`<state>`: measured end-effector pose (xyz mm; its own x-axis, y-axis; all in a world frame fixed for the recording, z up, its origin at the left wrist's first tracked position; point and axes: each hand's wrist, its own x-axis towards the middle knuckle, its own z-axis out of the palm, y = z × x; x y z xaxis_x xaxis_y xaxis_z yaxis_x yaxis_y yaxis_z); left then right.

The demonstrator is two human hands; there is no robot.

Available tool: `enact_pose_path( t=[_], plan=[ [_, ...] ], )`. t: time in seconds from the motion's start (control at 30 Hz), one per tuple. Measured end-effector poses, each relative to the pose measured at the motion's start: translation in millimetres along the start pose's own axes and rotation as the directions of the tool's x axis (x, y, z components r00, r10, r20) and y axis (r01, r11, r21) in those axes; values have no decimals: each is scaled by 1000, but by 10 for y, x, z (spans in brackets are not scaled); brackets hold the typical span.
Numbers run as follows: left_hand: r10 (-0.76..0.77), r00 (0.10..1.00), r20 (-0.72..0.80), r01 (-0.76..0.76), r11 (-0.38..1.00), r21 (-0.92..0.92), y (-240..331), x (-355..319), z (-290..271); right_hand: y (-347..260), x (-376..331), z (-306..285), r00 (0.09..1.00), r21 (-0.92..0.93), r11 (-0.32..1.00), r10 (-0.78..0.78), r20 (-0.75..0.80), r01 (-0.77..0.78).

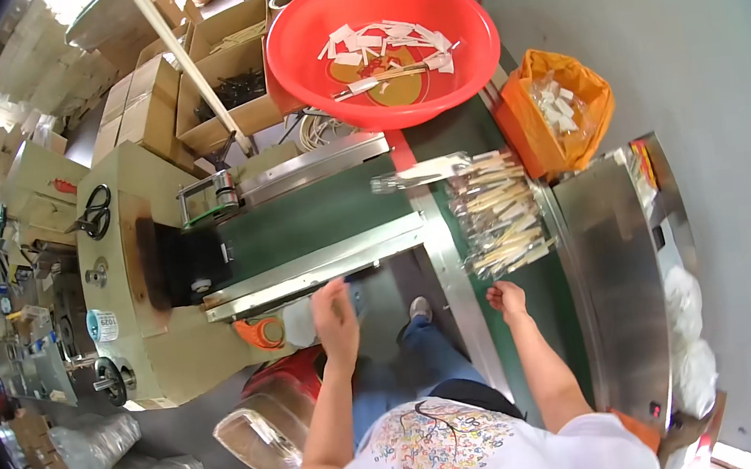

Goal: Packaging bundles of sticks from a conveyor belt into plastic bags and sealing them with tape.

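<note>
A: Hand status?
B: My left hand [335,311] is motion-blurred in front of the steel rail [332,261]; can't tell if it's gripping anything. My right hand [506,299] has its fingers curled over the green belt [551,306]; can't tell if they pinch anything.
A: Packets?
B: Clear-wrapped packets [499,218] piled on the belt, just beyond my right hand. Red basin [483,45] further out, orange bag [535,123] right of the pile.

The green belt [311,216] leaves passage leftward; the packet pile [501,213] stands just ahead of the right hand [508,299].
</note>
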<state>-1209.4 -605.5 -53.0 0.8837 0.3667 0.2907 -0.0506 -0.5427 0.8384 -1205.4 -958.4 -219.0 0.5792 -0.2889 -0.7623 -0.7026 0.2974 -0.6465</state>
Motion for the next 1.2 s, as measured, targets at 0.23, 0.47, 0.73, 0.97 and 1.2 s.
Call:
enact_pose_path(
  t=[0.23, 0.47, 0.73, 0.97, 1.2],
  plan=[
    [280, 941, 190, -283, 959, -11, 370, 1640, 1128, -1835, 491, 969, 893, 94, 899, -436, 114, 428],
    [-399, 868, 297, 495, 745, -447, -117, 3460, 2224, -3784, 1046, 2115, 749, -156, 747, -583, 313, 646],
    [-205, 843, 498, -371, 448, 813, -1545, 4566, 3582, -4034, 2946, 3635, 986, -277, 956, -56, 155, 97],
    [-41, 247, 968, -827, 512, 232, -1030, 4568, 3300, -4119, 3490, 3721, 985, -50, 992, 109, -131, -117],
    [-387, 511, 768, 454, 880, 141, -935, 4573, 2736, -4502, 3221, 3942, 968, 324, 926, 127, 216, -194]
  ],
)
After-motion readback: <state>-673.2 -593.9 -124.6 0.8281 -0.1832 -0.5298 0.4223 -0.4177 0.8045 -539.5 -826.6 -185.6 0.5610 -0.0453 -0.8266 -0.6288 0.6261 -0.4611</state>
